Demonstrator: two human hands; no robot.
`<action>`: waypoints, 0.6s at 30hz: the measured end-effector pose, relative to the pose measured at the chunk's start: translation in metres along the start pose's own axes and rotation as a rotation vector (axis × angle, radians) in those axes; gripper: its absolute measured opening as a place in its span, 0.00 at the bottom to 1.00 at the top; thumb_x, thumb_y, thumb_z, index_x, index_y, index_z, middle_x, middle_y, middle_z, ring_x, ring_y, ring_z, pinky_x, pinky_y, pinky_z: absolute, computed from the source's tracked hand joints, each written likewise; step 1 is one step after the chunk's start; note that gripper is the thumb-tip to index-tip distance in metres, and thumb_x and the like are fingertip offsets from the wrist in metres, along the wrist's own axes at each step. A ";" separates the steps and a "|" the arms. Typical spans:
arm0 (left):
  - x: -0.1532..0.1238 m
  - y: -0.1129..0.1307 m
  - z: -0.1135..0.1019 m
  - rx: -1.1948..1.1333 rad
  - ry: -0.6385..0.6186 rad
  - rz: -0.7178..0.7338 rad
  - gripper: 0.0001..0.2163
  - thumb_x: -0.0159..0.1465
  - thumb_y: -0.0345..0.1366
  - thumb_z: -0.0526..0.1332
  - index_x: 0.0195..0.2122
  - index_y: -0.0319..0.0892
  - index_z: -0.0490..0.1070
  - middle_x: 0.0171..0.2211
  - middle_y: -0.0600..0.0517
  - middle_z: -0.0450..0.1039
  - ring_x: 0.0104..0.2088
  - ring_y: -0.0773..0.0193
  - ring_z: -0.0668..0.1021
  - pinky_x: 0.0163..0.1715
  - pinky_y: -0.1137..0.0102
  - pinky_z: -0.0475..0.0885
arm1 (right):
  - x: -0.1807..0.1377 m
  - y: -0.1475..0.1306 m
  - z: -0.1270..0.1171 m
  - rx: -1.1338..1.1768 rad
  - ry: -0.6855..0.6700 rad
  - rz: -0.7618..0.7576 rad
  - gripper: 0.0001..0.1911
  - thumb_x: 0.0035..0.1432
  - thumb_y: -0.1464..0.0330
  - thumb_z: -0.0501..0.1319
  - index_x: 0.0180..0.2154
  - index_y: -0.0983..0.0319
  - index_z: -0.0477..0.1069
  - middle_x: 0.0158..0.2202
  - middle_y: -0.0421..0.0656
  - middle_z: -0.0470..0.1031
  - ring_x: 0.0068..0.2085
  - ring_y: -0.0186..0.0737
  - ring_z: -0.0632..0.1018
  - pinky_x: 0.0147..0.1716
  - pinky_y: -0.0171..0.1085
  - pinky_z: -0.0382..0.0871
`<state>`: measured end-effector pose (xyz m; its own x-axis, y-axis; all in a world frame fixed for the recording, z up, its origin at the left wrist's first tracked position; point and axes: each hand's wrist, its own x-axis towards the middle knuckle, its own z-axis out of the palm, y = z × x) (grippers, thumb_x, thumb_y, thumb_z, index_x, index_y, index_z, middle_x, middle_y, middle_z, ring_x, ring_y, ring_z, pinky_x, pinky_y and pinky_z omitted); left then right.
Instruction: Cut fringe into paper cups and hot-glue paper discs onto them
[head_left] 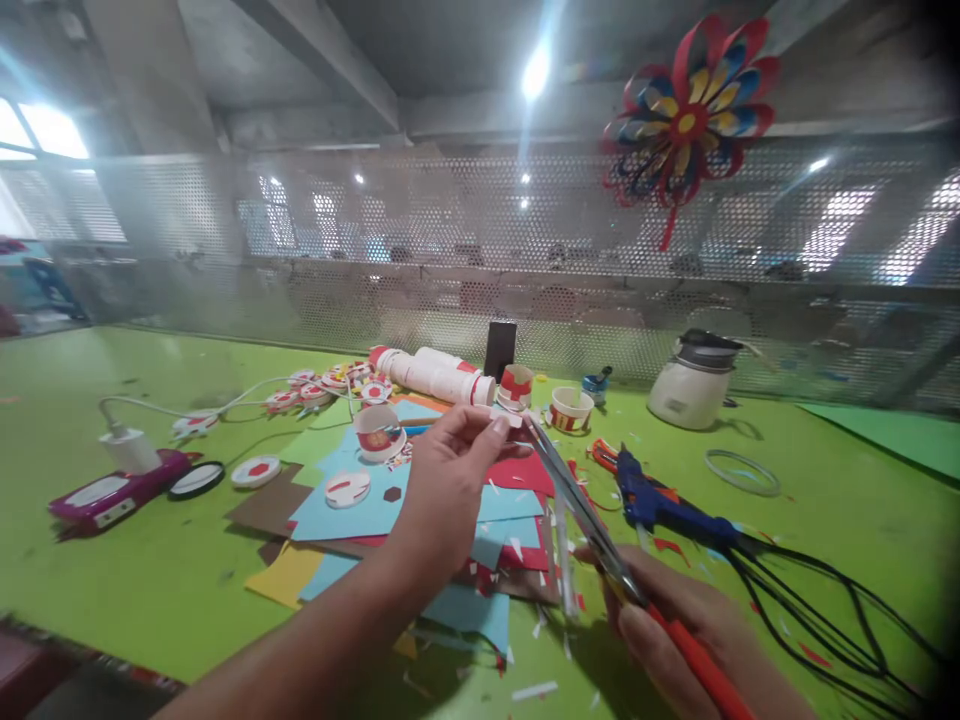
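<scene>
My left hand point(446, 490) reaches over the middle of the table, its thumb and fingertips pinched on a small white paper piece point(511, 417). In my right hand point(667, 625) are scissors point(581, 505) with long metal blades and red handles. The blade tips point up and away, at the edge of the white piece; whether they touch it I cannot tell. Under my hands lies a pile of coloured paper with light blue sheets point(442, 605) and red ones, strewn with small scraps. Just beyond my left hand stands a cut paper cup point(379, 433) with a red print.
A blue glue gun point(667, 508) with black cable lies right. Behind are stacked paper cups point(431, 372), cut cup rings point(571, 408), a dark upright phone-like slab point(500, 350) and a white kettle point(691, 385). A purple power strip point(120, 490) with a plug lies left. A perforated screen borders the table.
</scene>
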<state>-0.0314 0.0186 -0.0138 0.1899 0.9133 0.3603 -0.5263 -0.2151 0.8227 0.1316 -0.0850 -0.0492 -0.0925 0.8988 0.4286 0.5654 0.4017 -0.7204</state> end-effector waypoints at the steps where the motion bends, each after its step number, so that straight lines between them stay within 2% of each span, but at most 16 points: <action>1: 0.000 0.000 0.000 -0.001 -0.003 0.000 0.05 0.58 0.34 0.60 0.30 0.36 0.69 0.31 0.49 0.75 0.34 0.65 0.77 0.40 0.66 0.72 | 0.001 0.001 -0.003 -0.019 -0.028 -0.028 0.17 0.57 0.62 0.56 0.47 0.53 0.72 0.25 0.38 0.74 0.23 0.37 0.73 0.21 0.31 0.65; 4: 0.000 -0.001 -0.001 0.021 -0.004 0.007 0.05 0.58 0.34 0.61 0.30 0.37 0.69 0.30 0.50 0.75 0.33 0.66 0.77 0.41 0.66 0.71 | 0.002 0.003 -0.006 -0.067 -0.065 -0.073 0.17 0.56 0.65 0.56 0.48 0.53 0.72 0.24 0.38 0.73 0.22 0.36 0.72 0.20 0.31 0.64; 11: -0.001 0.000 0.000 0.098 0.021 0.029 0.04 0.57 0.33 0.61 0.29 0.37 0.69 0.27 0.51 0.75 0.30 0.68 0.76 0.38 0.69 0.72 | -0.002 0.006 0.004 -0.022 0.050 0.016 0.18 0.55 0.58 0.56 0.43 0.55 0.76 0.21 0.39 0.72 0.21 0.38 0.69 0.20 0.34 0.61; 18: -0.002 0.004 0.003 0.110 0.046 0.029 0.04 0.57 0.32 0.61 0.28 0.37 0.69 0.25 0.52 0.73 0.28 0.70 0.76 0.36 0.71 0.72 | -0.002 0.006 0.003 -0.046 0.054 0.021 0.18 0.55 0.58 0.56 0.43 0.59 0.76 0.18 0.37 0.65 0.19 0.34 0.65 0.20 0.32 0.57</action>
<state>-0.0317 0.0151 -0.0103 0.1366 0.9206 0.3658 -0.4364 -0.2756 0.8565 0.1326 -0.0838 -0.0560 -0.0363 0.8954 0.4438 0.6041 0.3734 -0.7040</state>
